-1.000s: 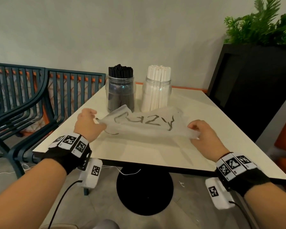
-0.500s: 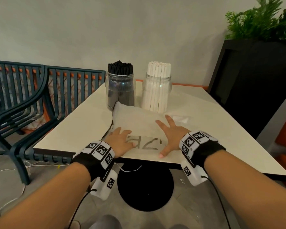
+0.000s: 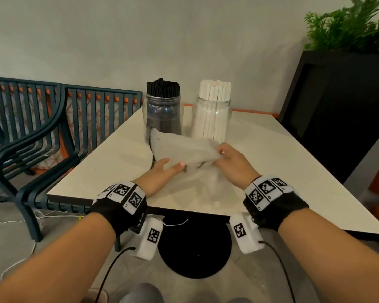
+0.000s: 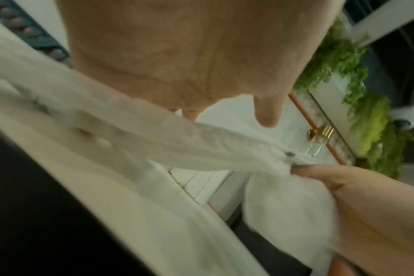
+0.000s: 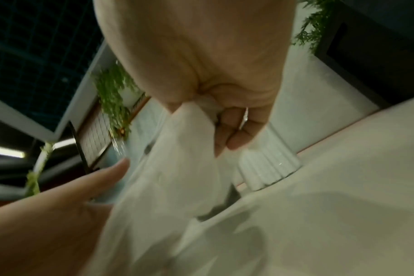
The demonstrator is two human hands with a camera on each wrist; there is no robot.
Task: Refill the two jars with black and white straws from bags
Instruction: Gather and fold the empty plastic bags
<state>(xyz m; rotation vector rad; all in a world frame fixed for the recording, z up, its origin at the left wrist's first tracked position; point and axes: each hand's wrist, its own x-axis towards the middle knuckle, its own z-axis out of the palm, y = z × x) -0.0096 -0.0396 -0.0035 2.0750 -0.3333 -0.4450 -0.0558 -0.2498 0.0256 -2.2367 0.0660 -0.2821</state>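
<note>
On the near half of the table, in the head view, I hold the emptied plastic bag just in front of the two jars. The jar of black straws and the jar of white straws stand side by side at the far edge, both packed, so I judge the refill done and the bag merely being folded away. My left hand lies flat, fingers straight, touching the bag's lower edge, probably to steady the fold. My right hand is bunched on the bag's right end.

From the left wrist view, blurred, the left hand shows its palm, with the bag stretched across beneath it; the fingers are hidden behind the film, apart from one tip, which hangs free. The right hand grips the bag's end.

From the right wrist view, the right hand has fingers curled tight round gathered plastic, and the left hand reaches in with straight fingers. The white straws stand just beyond.
</note>
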